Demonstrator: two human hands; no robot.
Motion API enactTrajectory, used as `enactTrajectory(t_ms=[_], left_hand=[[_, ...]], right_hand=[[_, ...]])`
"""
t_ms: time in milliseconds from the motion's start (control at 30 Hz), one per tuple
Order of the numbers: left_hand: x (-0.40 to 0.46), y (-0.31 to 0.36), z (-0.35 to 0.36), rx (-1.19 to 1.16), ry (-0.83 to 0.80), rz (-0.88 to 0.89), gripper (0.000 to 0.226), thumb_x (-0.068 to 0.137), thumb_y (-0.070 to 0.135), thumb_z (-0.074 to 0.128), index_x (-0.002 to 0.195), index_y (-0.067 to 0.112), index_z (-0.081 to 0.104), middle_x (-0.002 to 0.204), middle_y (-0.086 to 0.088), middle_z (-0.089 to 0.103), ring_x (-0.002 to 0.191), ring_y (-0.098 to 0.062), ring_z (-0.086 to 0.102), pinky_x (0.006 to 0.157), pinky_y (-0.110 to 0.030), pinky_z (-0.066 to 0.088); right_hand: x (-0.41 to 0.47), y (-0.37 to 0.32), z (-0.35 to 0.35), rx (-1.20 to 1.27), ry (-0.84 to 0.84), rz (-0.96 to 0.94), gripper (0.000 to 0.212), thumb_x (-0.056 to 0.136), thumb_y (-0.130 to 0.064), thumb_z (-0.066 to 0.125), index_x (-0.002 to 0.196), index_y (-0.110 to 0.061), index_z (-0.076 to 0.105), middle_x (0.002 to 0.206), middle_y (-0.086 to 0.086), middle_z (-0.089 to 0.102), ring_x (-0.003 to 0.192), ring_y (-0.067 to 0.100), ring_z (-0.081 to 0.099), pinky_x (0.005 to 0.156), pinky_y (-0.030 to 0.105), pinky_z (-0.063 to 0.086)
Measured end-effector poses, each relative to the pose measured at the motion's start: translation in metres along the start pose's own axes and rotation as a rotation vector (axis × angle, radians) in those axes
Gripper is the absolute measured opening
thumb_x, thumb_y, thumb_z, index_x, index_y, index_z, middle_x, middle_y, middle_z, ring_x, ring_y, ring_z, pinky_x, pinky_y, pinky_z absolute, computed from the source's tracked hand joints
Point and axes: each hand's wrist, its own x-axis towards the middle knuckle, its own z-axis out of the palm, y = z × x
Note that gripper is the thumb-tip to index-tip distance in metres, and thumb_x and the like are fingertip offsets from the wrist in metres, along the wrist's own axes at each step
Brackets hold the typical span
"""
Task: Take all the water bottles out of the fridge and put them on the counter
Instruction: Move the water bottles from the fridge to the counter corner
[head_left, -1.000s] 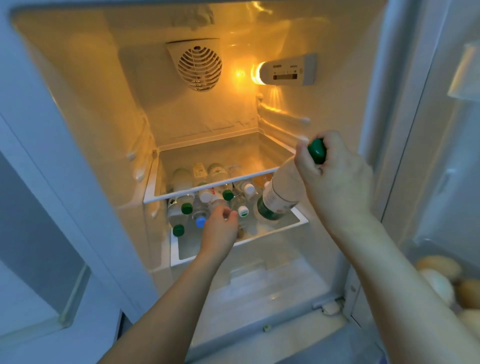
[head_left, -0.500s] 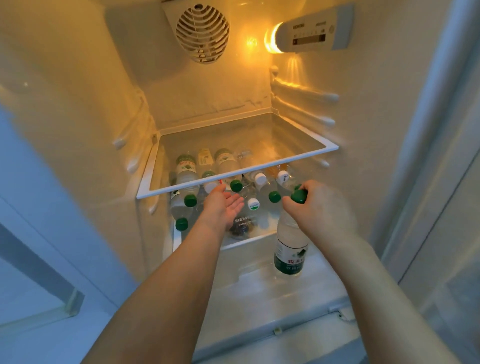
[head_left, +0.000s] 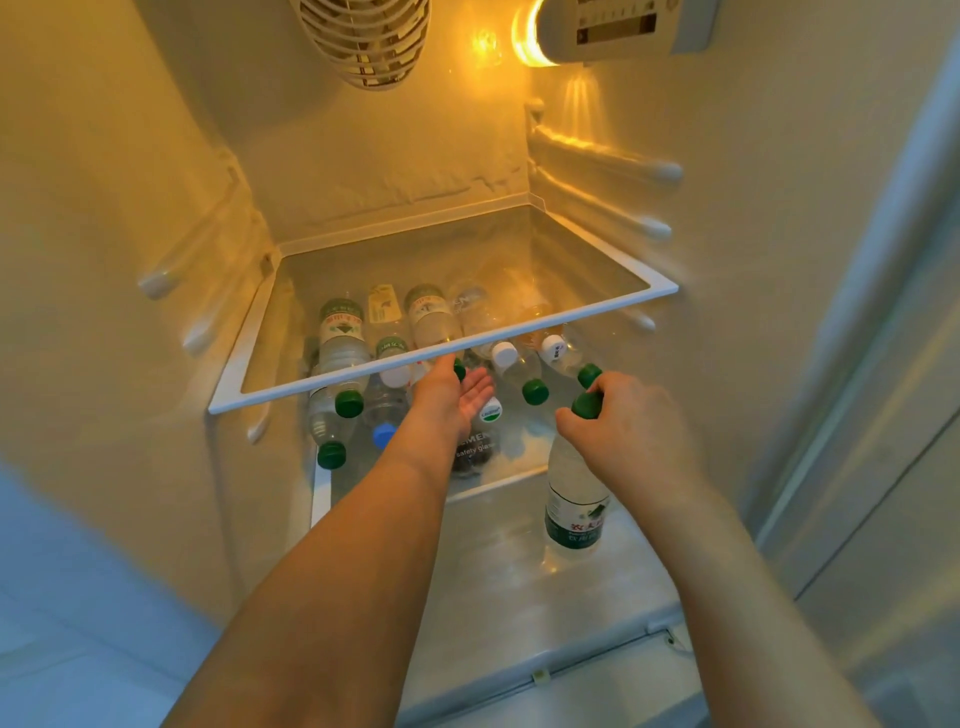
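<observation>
The fridge (head_left: 753, 171) stands open, lit yellow by a lamp (head_left: 530, 39) at the top right, with a round vent (head_left: 366, 41) beside it on the back wall. A glass shelf (head_left: 441, 358) with a white rim spans the middle.

The right hand (head_left: 631, 428) grips a bottle (head_left: 574, 499) by its green cap, fingers (head_left: 571, 421) curled round the neck. This bottle hangs upright in front of the lower shelf, its green-banded base just over the fridge floor (head_left: 498, 582); whether it touches the floor cannot be told.

The left hand (head_left: 449, 397) reaches in just under the glass shelf's front rim, palm turned toward the right, fingers straight and loose, holding nothing. Its fingertips are near the caps of the stacked bottles.

On the lower shelf (head_left: 498, 480), under the glass, lie many more bottles (head_left: 340, 338) on their sides, caps toward the front. Most caps are green (head_left: 349, 402), a few white (head_left: 504, 354), one blue (head_left: 383, 435). The pile sits well back from the held bottle, filling the shelf from left wall to right. Some bottles show only through the glass, their labels blurred. Printed words on the lower shelf's glass are partly hidden by the left wrist.

The door (head_left: 883, 415) stands at the far right.
</observation>
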Motion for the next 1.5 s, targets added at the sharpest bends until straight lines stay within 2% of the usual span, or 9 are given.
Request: enactTrajectory(t_ms=[167, 333, 433, 667, 933, 1067, 1200, 1367, 1500], left_hand=[[-0.007, -0.01, -0.003, 0.041, 0.049, 0.05, 0.049, 0.096, 0.038, 0.054, 0.135, 0.009, 0.044, 0.094, -0.015, 0.063, 0.084, -0.024, 0.064, 0.082, -0.036, 0.058], [-0.027, -0.022, -0.01, 0.132, 0.074, 0.078, 0.042, 0.097, 0.041, 0.052, 0.125, 0.01, 0.049, 0.09, -0.014, 0.067, 0.071, -0.019, 0.065, 0.065, -0.028, 0.057], [-0.042, -0.033, -0.013, 0.132, 0.08, 0.081, 0.033, 0.096, 0.04, 0.053, 0.11, 0.01, 0.05, 0.089, -0.014, 0.068, 0.072, -0.019, 0.066, 0.069, -0.029, 0.057], [-0.083, -0.055, -0.022, 0.007, 0.058, 0.043, 0.035, 0.095, 0.035, 0.057, 0.111, 0.004, 0.053, 0.094, -0.017, 0.068, 0.079, -0.022, 0.068, 0.064, -0.029, 0.059], [-0.135, -0.047, -0.052, 0.164, 0.152, 0.095, 0.029, 0.091, 0.03, 0.063, 0.089, 0.003, 0.056, 0.085, -0.02, 0.071, 0.066, -0.023, 0.07, 0.055, -0.028, 0.06], [-0.162, -0.037, -0.065, 0.313, 0.224, 0.25, 0.029, 0.089, 0.028, 0.064, 0.083, 0.0, 0.06, 0.072, -0.018, 0.071, 0.053, -0.021, 0.067, 0.054, -0.029, 0.06], [-0.186, -0.022, -0.078, 0.501, 0.295, 0.466, 0.032, 0.086, 0.032, 0.062, 0.08, 0.001, 0.067, 0.061, -0.012, 0.07, 0.056, -0.025, 0.07, 0.059, -0.039, 0.061], [-0.215, -0.002, -0.096, 0.78, 0.353, 0.686, 0.031, 0.083, 0.039, 0.058, 0.073, 0.011, 0.068, 0.059, -0.005, 0.068, 0.056, -0.022, 0.068, 0.058, -0.043, 0.06], [-0.236, 0.006, -0.113, 1.049, 0.434, 0.842, 0.039, 0.081, 0.047, 0.052, 0.062, 0.014, 0.061, 0.058, -0.004, 0.064, 0.057, -0.021, 0.063, 0.053, -0.042, 0.055]], right_hand=[[0.0, 0.003, 0.002, 0.024, -0.021, 0.034, 0.023, 0.087, -0.046, 0.058, 0.089, -0.023, 0.055, 0.08, 0.0, 0.059, 0.08, 0.02, 0.059, 0.071, 0.038, 0.055], [-0.006, 0.007, 0.003, 0.089, -0.018, 0.088, 0.021, 0.085, -0.043, 0.058, 0.087, -0.022, 0.055, 0.081, 0.001, 0.06, 0.08, 0.023, 0.059, 0.069, 0.036, 0.053], [-0.013, 0.01, 0.003, 0.106, -0.02, 0.102, 0.021, 0.084, -0.042, 0.059, 0.085, -0.022, 0.055, 0.08, 0.0, 0.059, 0.079, 0.024, 0.059, 0.065, 0.032, 0.048], [-0.029, 0.018, -0.001, 0.091, -0.033, 0.122, 0.019, 0.083, -0.039, 0.061, 0.083, -0.021, 0.054, 0.073, -0.002, 0.055, 0.074, 0.024, 0.055, 0.055, 0.027, 0.035], [-0.049, 0.021, 0.003, 0.064, -0.073, 0.106, 0.022, 0.085, -0.042, 0.06, 0.087, -0.022, 0.052, 0.076, 0.0, 0.06, 0.073, 0.022, 0.06, 0.056, 0.027, 0.04], [-0.054, 0.014, 0.006, 0.065, -0.068, 0.108, 0.024, 0.082, -0.043, 0.06, 0.087, -0.02, 0.054, 0.08, 0.004, 0.064, 0.078, 0.026, 0.062, 0.062, 0.029, 0.044], [-0.061, 0.004, 0.012, 0.059, -0.066, 0.073, 0.025, 0.082, -0.043, 0.059, 0.085, -0.02, 0.053, 0.079, 0.005, 0.066, 0.079, 0.027, 0.064, 0.064, 0.031, 0.048], [-0.077, -0.008, 0.019, 0.12, -0.079, 0.039, 0.026, 0.077, -0.044, 0.061, 0.076, -0.02, 0.049, 0.075, 0.004, 0.064, 0.071, 0.029, 0.065, 0.069, 0.037, 0.055], [-0.089, -0.016, 0.018, 0.101, -0.107, 0.01, 0.024, 0.077, -0.04, 0.061, 0.074, -0.02, 0.048, 0.072, 0.003, 0.063, 0.069, 0.028, 0.065, 0.065, 0.033, 0.052]])
